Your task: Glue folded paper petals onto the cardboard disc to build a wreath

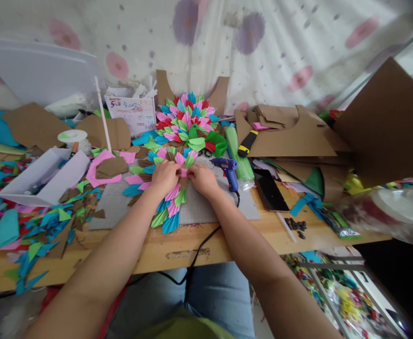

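A round paper-petal piece (169, 200) of pink, blue, green and brown folded petals lies on a grey mat (206, 207) on the wooden table. My left hand (164, 175) and my right hand (201, 179) both rest on its middle, fingers curled and pinching a pink petal (183, 172) between them. A blue glue gun (228, 170) stands just right of my right hand, its black cord running off the table's front edge. A finished multicoloured petal fan (187, 117) leans further back.
A black phone (270, 189) lies right of the glue gun. Brown cardboard sheets (298, 134) pile at the right and back. A white open box (46, 176) sits at the left among scattered paper scraps (37, 226). A yellow-black knife handle (246, 143) rests on cardboard.
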The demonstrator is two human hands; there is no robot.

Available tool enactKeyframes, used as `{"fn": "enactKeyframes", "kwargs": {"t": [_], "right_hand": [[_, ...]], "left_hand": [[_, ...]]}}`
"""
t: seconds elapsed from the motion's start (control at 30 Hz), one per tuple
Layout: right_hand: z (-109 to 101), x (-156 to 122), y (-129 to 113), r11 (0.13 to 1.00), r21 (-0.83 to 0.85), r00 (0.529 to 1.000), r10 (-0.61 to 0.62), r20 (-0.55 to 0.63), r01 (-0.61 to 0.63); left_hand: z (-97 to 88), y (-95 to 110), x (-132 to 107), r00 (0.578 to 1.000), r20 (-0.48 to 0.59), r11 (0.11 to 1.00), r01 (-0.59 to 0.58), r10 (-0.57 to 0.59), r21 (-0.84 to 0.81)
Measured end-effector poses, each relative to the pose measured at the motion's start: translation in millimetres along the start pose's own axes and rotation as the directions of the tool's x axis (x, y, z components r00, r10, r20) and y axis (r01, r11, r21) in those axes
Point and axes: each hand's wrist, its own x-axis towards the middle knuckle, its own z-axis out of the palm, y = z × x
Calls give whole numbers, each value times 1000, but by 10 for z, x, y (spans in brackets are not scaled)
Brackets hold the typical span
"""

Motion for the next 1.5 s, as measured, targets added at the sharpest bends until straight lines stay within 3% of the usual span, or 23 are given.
{"fn": "enactKeyframes", "kwargs": {"t": [0.3,0.53,1.0,1.5], "right_hand": [[22,8,-5,998,-41,998,57,3,-57],[7,3,-9,999,-26,999,23,-27,-24],[32,24,-23,995,-63,997,72,-3,-72],[53,33,1,994,-48,995,98,-7,-98]], "left_hand": [[19,-29,12,1000,8,999,18,-18,-27],[14,-31,17,998,-11,998,-59,59,17],[37,-39,31,1000,14,999,16,-15,-38],[43,-32,26,1000,0,1000,-24,24,-18]]}}
